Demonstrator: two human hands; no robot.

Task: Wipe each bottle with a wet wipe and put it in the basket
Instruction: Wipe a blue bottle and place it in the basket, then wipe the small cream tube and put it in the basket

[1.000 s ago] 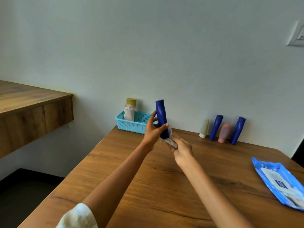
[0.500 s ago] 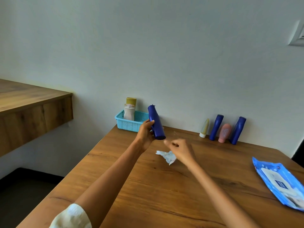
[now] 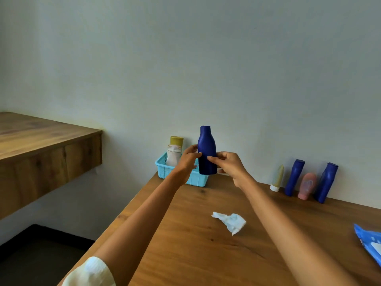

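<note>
bottle [image 3: 206, 150], dark blue, is upright in the air just right of the turquoise basket [image 3: 165, 169] at the far left of the table [image 3: 185, 254]. left hand [image 3: 188, 159] and right hand [image 3: 229, 166] both pinch it at mid-body, thumbs in front. the used wipe [image 3: 231, 221] lies on the table, nearer. to do this well: carry it left over the rim, keep it upright, and lower it beside the two bottles [image 3: 174, 152] inside without knocking them.

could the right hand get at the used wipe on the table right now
Probably not at once: the right hand grips the blue bottle. The wipe lies uncovered below it.
</note>
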